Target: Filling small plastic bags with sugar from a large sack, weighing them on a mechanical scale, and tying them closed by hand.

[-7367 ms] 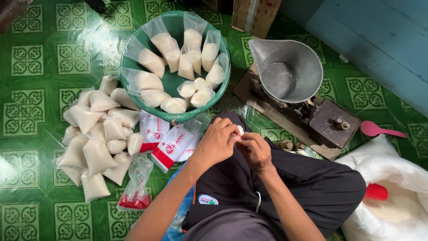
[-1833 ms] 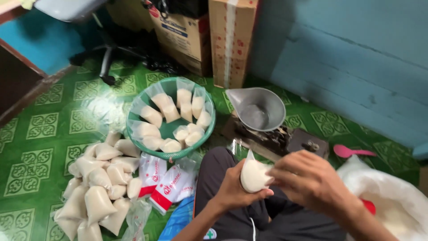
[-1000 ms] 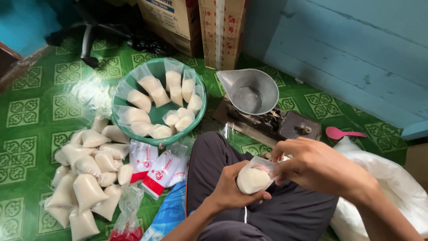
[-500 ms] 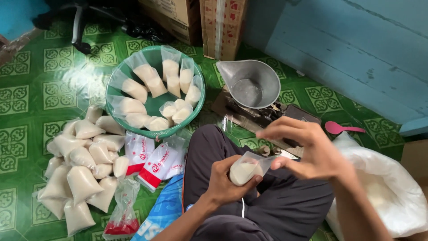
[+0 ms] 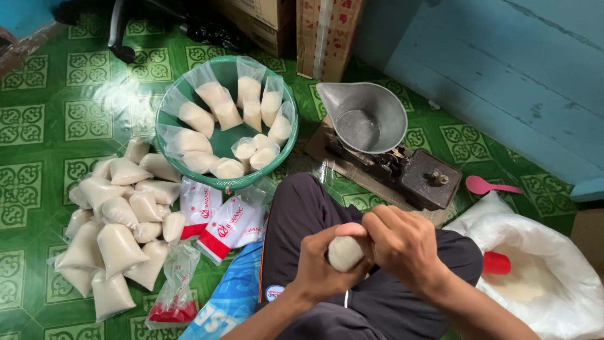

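Head view: over the dark-trousered lap, just below the metal-pan scale [image 5: 390, 154], the right hand [image 5: 402, 249] curls closed over the top of a small filled bag [image 5: 345, 253], while the left hand [image 5: 321, 264] cups it from beneath. Half a second ago the right hand was raised, pinching the bag's neck.

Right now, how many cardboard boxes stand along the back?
2: a plain brown box at top centre, and a box with red-and-white tape right beside it. Others may be cut off.
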